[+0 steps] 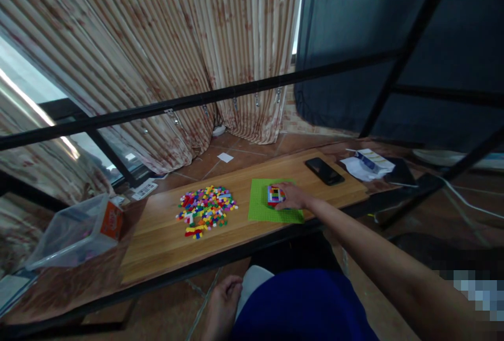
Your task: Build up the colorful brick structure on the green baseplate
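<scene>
My right hand [292, 195] reaches out over a green baseplate [263, 211] on a low wooden board [165, 241]. Its fingers curl around a small multicoloured brick build [274, 194] that stands on the plate. A loose heap of small coloured bricks [205, 210] lies on the board to the left of the plate. My left hand [222, 299] rests low by my lap, fingers loosely curled, below the board's front edge. Nothing shows in it.
A black phone [324, 171] lies at the board's far right. White papers and a small box [366, 164] sit beyond it. A clear plastic bin [73, 233] with an orange box stands at the left. Black metal bars [236, 92] cross in front; curtains hang behind.
</scene>
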Demonstrator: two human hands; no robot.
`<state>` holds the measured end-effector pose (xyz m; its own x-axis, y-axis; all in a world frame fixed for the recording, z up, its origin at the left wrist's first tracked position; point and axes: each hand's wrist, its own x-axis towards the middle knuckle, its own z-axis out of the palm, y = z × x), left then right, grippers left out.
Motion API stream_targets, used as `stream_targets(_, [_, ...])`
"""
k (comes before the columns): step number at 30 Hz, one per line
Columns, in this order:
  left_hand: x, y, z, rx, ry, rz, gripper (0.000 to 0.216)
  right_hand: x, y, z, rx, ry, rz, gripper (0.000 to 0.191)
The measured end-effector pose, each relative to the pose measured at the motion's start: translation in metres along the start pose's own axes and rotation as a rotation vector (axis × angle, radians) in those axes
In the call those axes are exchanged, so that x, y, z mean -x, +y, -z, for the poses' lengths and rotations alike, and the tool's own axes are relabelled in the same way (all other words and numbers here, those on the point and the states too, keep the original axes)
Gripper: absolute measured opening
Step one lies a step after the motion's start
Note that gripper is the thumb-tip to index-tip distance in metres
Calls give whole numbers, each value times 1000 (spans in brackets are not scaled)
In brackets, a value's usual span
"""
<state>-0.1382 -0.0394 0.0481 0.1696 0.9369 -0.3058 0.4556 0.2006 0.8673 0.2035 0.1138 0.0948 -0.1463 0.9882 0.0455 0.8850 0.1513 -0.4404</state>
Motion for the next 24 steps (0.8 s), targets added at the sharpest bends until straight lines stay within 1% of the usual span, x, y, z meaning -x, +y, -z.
stream_targets(3, [2, 0, -1, -23, -32, -42, 33, 10, -5, -5, 59, 121, -199, 80])
stream_targets(6, [5, -2, -8, -43, -61, -70, 32, 12, -22, -16, 77, 258, -434, 79])
stream_targets(8, [8, -8, -13, -39, -75, -85, 31, 9, -35, -25, 64, 316, -534, 80])
stream_targets(9, [9, -12, -15, -28, -77, -95, 30, 8, -41, -29, 51, 330, -560, 80])
stream_targets(11, [12, -21, -18, -4, -74, -118, 27, 5, -51, -37, 25, 333, -568, 78])
stream_targets(13, [14, -30, -19, 12, -65, -126, 26, 4, -56, -44, -13, 333, -542, 76])
stream_targets(16, [14, -43, -20, 32, -55, -117, 24, 5, -57, -51, -57, 336, -492, 72])
stream_targets(19, [13, -52, -20, 48, -46, -109, 25, 8, -55, -56, -124, 367, -458, 69])
stream_targets(21, [12, -56, -18, 46, -35, -124, 26, 10, -54, -59, -250, 406, -411, 63])
stream_targets(24, [11, -56, -13, 1, -22, -163, 27, 13, -52, -65, -548, 474, -328, 54])
